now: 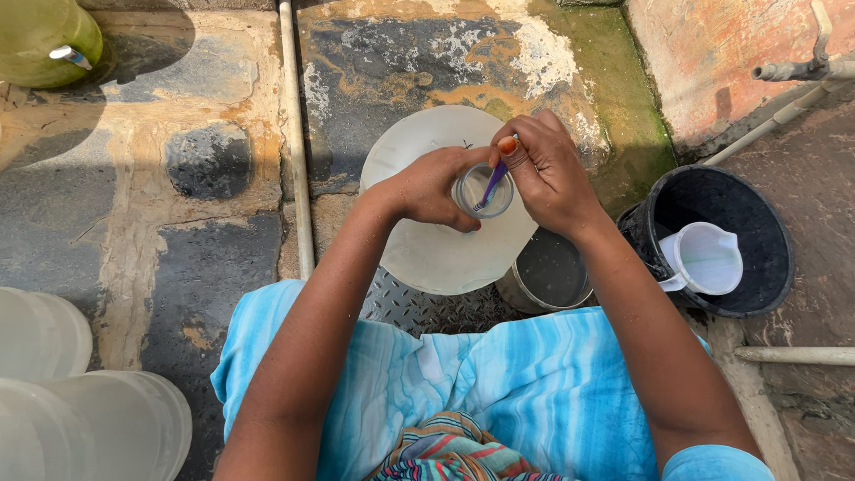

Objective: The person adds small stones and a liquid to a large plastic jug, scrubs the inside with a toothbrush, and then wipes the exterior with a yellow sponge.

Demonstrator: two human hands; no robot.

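My left hand (432, 187) grips a small clear glass (482, 190) from the left side, holding it over a large round translucent container (436, 254). My right hand (548, 174) pinches a purple-handled brush (492, 183), its lower end down inside the glass. Both hands meet above the container's top. My lap in blue-and-white striped cloth (499, 383) fills the bottom of the view.
A metal pot (548, 272) stands right of the container. A black bucket (748, 227) at right holds a white plastic jug (708, 258). Translucent containers (80, 401) sit bottom left, a green vessel (44, 36) top left. A pipe (296, 134) runs along the stained stone floor.
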